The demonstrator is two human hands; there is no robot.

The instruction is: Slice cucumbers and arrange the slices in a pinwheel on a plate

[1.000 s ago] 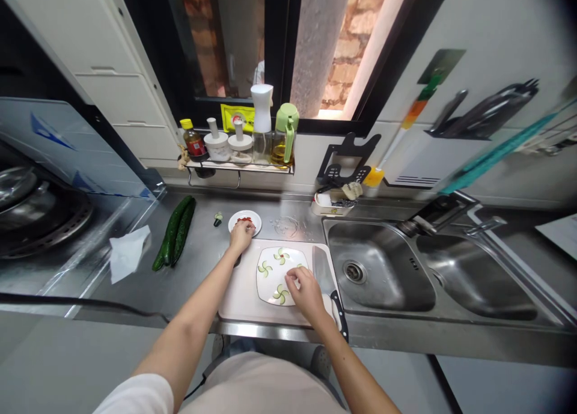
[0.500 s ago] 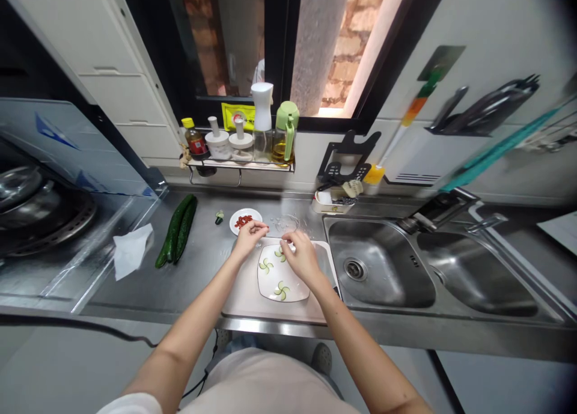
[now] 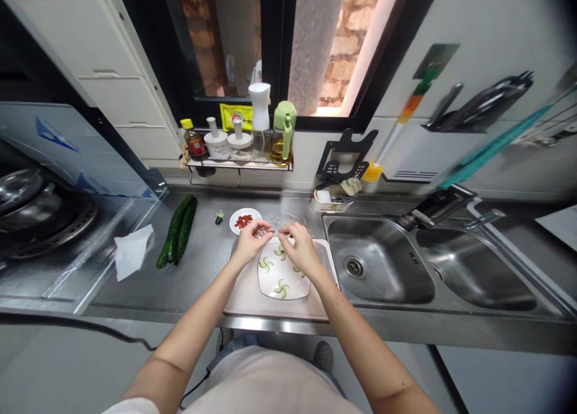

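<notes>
My left hand is above the far left edge of a white square plate. Its fingertips pinch a small red piece that looks like a goji berry. Close beside it, my right hand hovers over the plate's far right part with thumb and fingers together; whatever they hold is too small to make out. Thin green cucumber slices lie on the plate in pinwheel shapes, one partly covered by my right hand. Behind my left hand, a small white dish carries red goji berries.
Under the plate is a pale cutting board. Two whole cucumbers, a cucumber end and a white paper lie leftward. The steel sink is on the right. A bottle rack hangs behind.
My left hand has shifted slightly right with the red piece, and my right hand's fingertips have moved slightly left and away from me. The two hands are now nearer each other.
</notes>
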